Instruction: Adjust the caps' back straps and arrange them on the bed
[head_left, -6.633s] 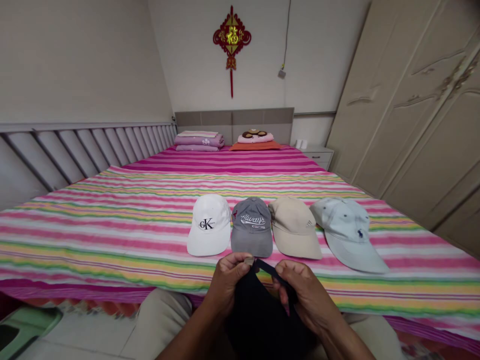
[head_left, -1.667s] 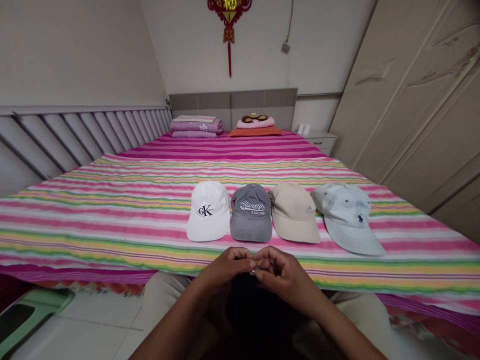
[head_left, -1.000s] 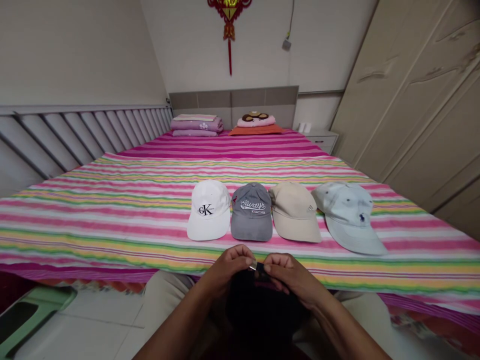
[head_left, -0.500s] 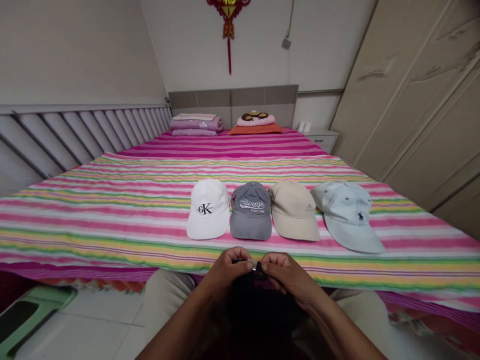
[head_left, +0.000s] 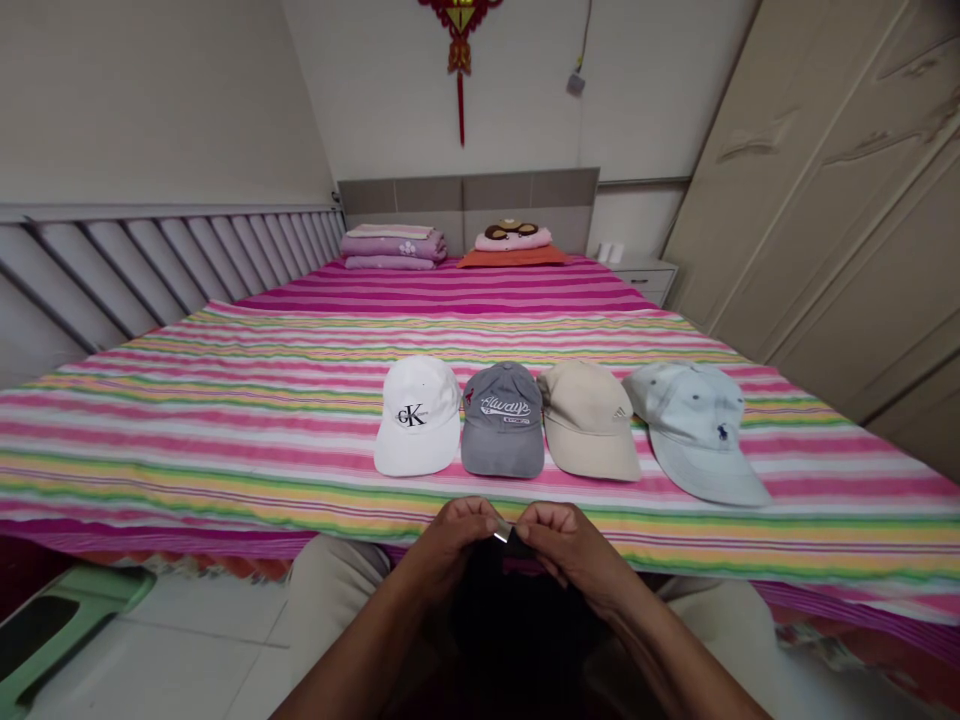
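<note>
Over my lap is a black cap point(head_left: 517, 620), mostly lost in shadow, with a small silver metal buckle point(head_left: 502, 530) on its strap. The fingers of my left hand point(head_left: 459, 535) are pinched at the buckle's left side. My right hand point(head_left: 559, 535) pinches the black strap just right of the buckle. Beyond my hands, a white cap point(head_left: 417, 425), a grey cap point(head_left: 502, 440), a beige cap point(head_left: 589, 425) and a pale blue cap point(head_left: 694, 425) lie side by side on the bed, brims toward me.
The bed's striped sheet point(head_left: 225, 420) spreads out ahead. Folded purple bedding point(head_left: 394, 248) and a pink pillow stack point(head_left: 514, 240) sit by the headboard point(head_left: 420, 195). A green stool point(head_left: 67, 630) stands at lower left. Wardrobe doors point(head_left: 847, 190) rise at right.
My left fingers have shifted slightly, and more of the silver buckle shows between my hands. The caps on the bed have not moved.
</note>
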